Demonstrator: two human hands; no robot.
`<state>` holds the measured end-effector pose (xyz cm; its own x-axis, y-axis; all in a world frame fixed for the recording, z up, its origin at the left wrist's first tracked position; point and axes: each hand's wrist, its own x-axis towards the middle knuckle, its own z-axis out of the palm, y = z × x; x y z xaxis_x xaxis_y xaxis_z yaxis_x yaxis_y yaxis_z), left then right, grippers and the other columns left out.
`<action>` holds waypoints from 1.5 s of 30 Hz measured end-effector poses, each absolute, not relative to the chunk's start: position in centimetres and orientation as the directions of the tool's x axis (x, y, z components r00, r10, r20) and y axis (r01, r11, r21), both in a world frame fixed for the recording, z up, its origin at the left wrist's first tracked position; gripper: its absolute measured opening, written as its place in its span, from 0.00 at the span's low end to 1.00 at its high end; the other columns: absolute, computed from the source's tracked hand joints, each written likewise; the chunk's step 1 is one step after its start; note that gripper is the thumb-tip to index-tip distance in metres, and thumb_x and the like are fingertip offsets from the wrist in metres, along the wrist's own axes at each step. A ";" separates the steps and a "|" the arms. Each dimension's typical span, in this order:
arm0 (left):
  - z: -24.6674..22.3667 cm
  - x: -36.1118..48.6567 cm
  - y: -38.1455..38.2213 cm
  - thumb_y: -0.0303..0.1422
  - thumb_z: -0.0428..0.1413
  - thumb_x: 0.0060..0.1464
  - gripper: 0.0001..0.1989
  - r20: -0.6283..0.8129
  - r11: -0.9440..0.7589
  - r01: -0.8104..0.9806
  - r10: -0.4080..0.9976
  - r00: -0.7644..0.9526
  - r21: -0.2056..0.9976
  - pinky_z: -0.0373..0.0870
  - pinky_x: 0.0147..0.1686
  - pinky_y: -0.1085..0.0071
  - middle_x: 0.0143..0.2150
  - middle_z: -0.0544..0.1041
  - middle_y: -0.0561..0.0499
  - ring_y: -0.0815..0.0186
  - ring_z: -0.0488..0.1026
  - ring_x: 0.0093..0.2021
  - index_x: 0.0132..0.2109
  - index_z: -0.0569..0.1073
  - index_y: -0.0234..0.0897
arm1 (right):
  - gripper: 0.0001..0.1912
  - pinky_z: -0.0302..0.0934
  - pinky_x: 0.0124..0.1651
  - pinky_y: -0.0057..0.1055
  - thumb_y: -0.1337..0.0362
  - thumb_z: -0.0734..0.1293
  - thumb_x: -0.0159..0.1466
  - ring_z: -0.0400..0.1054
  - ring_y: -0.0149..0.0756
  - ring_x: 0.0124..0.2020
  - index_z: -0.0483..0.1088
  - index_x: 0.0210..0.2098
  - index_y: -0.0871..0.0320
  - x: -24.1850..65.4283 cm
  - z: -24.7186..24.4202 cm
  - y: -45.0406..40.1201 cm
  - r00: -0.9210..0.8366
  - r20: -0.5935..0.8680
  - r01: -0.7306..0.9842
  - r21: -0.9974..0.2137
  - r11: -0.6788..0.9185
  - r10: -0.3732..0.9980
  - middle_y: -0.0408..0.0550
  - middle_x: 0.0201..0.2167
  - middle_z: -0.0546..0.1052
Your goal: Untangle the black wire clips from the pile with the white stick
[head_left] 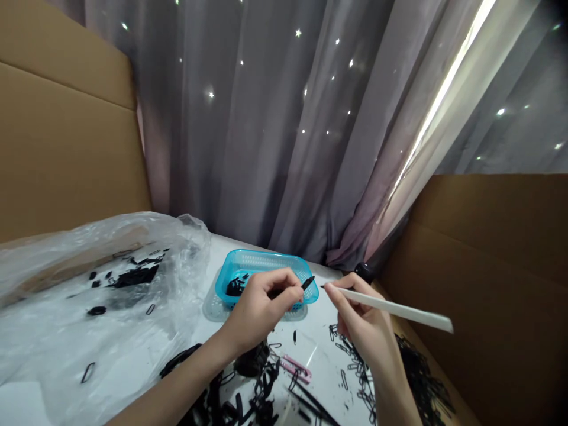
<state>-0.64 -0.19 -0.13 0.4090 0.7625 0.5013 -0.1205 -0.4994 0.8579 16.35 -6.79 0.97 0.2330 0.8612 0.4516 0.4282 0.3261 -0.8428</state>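
My left hand [274, 296] pinches a small black strip [307, 283] whose end sticks out past the fingertips. Between the fingers of my right hand [361, 313] lies a slim white-handled tool [403, 309] with a thin dark tip, held like a pen. That tip points at the black strip, with a small gap between them. Behind my left hand stands a blue plastic basket [266, 258] containing small black pieces [235, 287]. Its near side is partly covered by the hand.
Clear plastic sheeting [177, 284] with black scraps spreads over the left. Pink-handled snips [298, 368], black tweezers [317, 402] and tangled black strips [261, 390] lie in front. Several black loops [355, 361] sit at right. Cardboard walls [66, 136] flank the table; a curtain [248, 148] hangs behind.
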 end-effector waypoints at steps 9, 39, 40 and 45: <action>0.1 -0.3 0.9 0.33 0.51 0.52 0.11 0.319 -0.289 -0.137 0.841 0.436 0.948 0.50 0.20 0.75 0.20 0.64 0.56 0.71 0.57 0.22 0.24 0.69 0.35 | 0.23 0.67 0.29 0.25 0.49 0.54 0.71 0.73 0.32 0.24 0.73 0.50 0.54 16.0 0.4 -6.4 0.148 0.525 0.506 -0.768 0.392 0.838 0.46 0.32 0.81; 0.0 -1.5 -0.7 0.38 0.49 0.62 0.15 0.445 -0.416 -0.205 0.637 0.629 0.886 0.52 0.25 0.74 0.23 0.59 0.58 0.71 0.54 0.24 0.27 0.63 0.37 | 0.17 0.67 0.29 0.27 0.71 0.67 0.64 0.72 0.32 0.24 0.76 0.50 0.48 15.2 -0.4 -6.7 -0.143 0.847 0.628 -0.321 0.708 0.511 0.45 0.30 0.80; 0.0 -1.5 -0.7 0.37 0.49 0.61 0.15 0.444 -0.405 -0.216 0.639 0.628 0.889 0.52 0.25 0.74 0.23 0.60 0.58 0.71 0.54 0.24 0.27 0.63 0.37 | 0.17 0.66 0.26 0.26 0.70 0.67 0.64 0.69 0.30 0.21 0.77 0.49 0.48 15.1 -0.5 -6.6 -0.119 0.846 0.599 -0.357 0.717 0.520 0.44 0.28 0.79; -0.4 -0.9 -0.5 0.34 0.50 0.56 0.14 0.404 -0.307 -0.263 0.672 0.620 0.915 0.50 0.22 0.74 0.20 0.59 0.58 0.72 0.52 0.22 0.24 0.60 0.37 | 0.12 0.61 0.21 0.26 0.69 0.66 0.65 0.63 0.26 0.16 0.78 0.43 0.50 14.2 -1.0 -6.4 -0.009 0.846 0.517 -0.453 0.727 0.533 0.44 0.31 0.78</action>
<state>-0.93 -0.53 -0.38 0.6203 0.6723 0.4040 -0.2634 -0.3066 0.9147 14.19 -6.39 -0.99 -0.0086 0.5334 0.8458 0.5166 0.7266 -0.4530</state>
